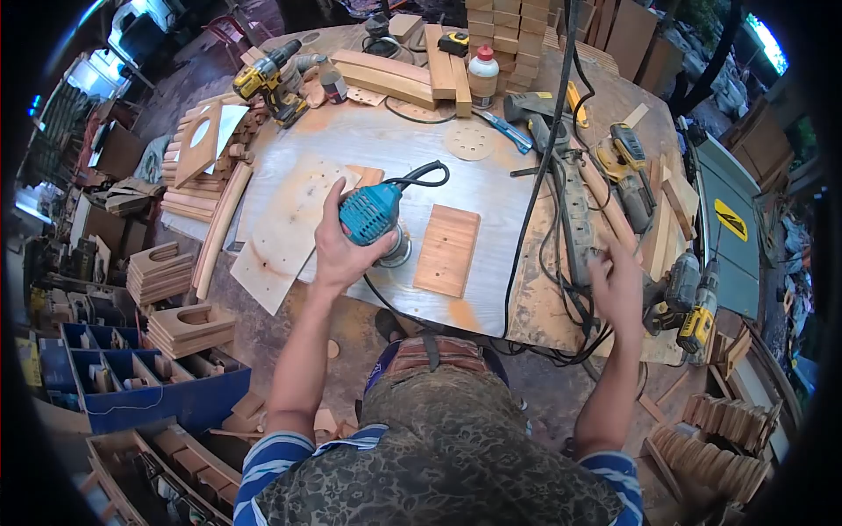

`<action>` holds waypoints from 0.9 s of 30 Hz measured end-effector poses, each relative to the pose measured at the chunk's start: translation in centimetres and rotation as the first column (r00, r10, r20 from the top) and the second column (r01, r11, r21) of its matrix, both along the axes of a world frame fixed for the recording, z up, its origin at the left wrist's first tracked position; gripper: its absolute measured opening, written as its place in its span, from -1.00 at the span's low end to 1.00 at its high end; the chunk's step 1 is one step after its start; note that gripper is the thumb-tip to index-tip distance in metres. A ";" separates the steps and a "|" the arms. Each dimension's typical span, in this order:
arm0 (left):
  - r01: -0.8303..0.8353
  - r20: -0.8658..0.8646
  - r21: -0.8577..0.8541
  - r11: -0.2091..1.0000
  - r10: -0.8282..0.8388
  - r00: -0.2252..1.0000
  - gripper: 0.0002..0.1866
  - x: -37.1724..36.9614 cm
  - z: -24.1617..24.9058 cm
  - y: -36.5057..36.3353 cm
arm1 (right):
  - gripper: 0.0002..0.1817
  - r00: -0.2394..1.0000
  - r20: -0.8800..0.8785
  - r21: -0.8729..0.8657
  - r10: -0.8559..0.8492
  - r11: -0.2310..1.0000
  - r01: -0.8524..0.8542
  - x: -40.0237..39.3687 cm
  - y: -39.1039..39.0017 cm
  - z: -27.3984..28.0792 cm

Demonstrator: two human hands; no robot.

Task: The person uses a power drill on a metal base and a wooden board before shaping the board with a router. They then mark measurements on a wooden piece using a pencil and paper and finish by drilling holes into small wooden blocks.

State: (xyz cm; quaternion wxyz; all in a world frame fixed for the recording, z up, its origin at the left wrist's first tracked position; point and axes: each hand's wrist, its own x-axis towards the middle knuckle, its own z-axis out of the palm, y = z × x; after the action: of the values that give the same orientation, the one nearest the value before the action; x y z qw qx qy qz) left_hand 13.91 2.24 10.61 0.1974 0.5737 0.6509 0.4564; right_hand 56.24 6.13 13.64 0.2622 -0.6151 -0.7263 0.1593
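- Left hand (342, 250): fingers and thumb wrapped around the body of a teal trim router (372, 213), which is tilted, its metal base toward the pale worktop sheet (351, 140).
- Router position: left of the drilled wooden block (447, 251), near it; black cord looping from its top.
- Right hand (618, 285): fingers bent, beside the power strip (572, 206) and tangled black cables (554, 289); cannot tell whether it grips one.
- Drilled block: lying flat on the sheet, small dark holes in its face.
- Thin pale board (282, 237): flat, left of the router.
- Far side of table: yellow-black drill (267, 83), red-capped bottle (482, 79), perforated sanding disc (469, 140), blue utility knife (506, 131).
- Right side: yellow-black sander (624, 153).
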 end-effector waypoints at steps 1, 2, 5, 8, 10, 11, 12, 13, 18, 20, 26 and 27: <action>-0.067 0.121 0.117 0.991 0.053 0.991 0.04 0.5 -1.2 0.1 | -0.58 0.993 -0.118 -0.043 -0.008 0.999 0.003 -0.5 -2.4 0.0; -0.129 0.102 0.130 0.983 0.116 0.988 0.00 0.7 -2.3 0.1 | -0.60 0.982 -0.190 -0.150 -0.022 0.989 -0.007 -1.2 -5.0 0.0; -0.146 0.134 0.155 0.977 0.126 0.983 -0.06 0.2 -2.9 0.5 | -0.61 0.965 -0.262 -0.434 -0.029 0.896 -0.091 -3.6 -11.9 -1.7; -0.178 0.356 0.235 0.956 0.086 0.931 -0.13 -2.0 -2.0 0.4 | -0.59 0.982 0.049 -0.096 0.183 0.979 -0.177 -6.4 -17.5 -3.8; -0.177 0.661 0.293 0.939 -0.066 0.747 -0.21 -3.8 -1.3 -0.8 | -0.56 0.986 -0.125 -0.095 0.111 0.988 -0.123 -9.3 -19.3 -2.7; -0.142 0.760 0.320 0.937 -0.164 0.629 -0.26 -4.6 -0.2 -1.7 | -0.54 0.950 -0.300 -0.093 0.084 0.989 -0.116 -11.1 -20.1 -2.0; -0.055 0.783 0.348 0.936 -0.258 0.566 -0.29 -5.1 1.0 -2.7 | -0.47 0.912 -0.408 -0.074 0.035 0.995 -0.071 -12.8 -20.7 -1.3; -0.019 0.788 0.350 0.937 -0.283 0.547 -0.29 -5.5 1.4 -3.7 | -0.47 0.917 -0.400 -0.072 -0.003 0.997 -0.028 -14.6 -20.8 -0.1; 0.178 0.783 0.259 0.949 -0.314 0.537 -0.04 -6.5 2.2 -8.9 | -0.15 0.980 -0.119 0.386 0.158 0.917 -0.101 -25.4 -20.6 6.5; 0.325 0.755 0.189 0.927 -0.349 0.555 0.02 -6.1 2.8 -11.0 | -0.05 0.985 -0.047 0.196 0.165 0.969 -0.153 -28.7 -20.6 5.7; 0.606 0.860 0.177 0.776 -0.421 0.287 0.07 -4.4 4.0 -14.1 | 0.04 0.900 -0.435 -0.320 0.028 0.930 -0.184 -26.9 -23.5 4.2; 0.636 0.865 0.174 0.752 -0.425 0.266 0.07 -4.1 4.0 -14.9 | 0.04 0.902 -0.431 -0.328 -0.012 0.933 -0.145 -26.6 -24.6 4.4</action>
State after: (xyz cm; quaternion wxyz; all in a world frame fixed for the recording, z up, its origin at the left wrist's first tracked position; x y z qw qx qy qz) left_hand 9.85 -12.62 14.60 0.6970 0.4207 0.2688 0.5147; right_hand 29.61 -18.43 18.02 0.2942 -0.5767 -0.6319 0.4260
